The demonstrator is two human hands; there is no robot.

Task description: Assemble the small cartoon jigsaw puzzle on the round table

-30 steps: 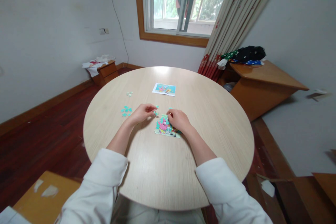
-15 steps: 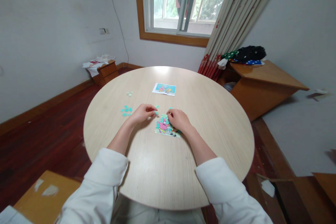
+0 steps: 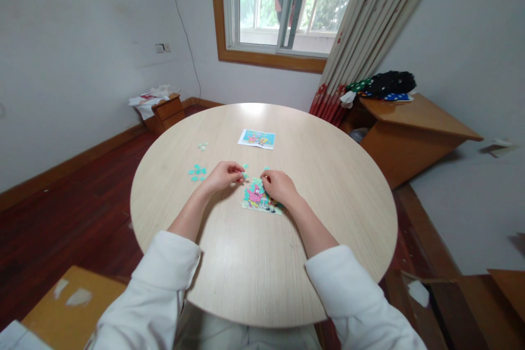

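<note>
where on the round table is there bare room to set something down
Widest bare patch: the right side of the table, bordered by the right hand, printed sheet and its rim. Also bare: from the part-built puzzle to the near edge. Crowded: around the puzzle and left hand, plus the teal pieces farther left.

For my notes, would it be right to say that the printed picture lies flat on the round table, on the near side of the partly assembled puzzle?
Not quite: the printed picture lies on the far side of the partly assembled puzzle, as the head view shows.
</note>
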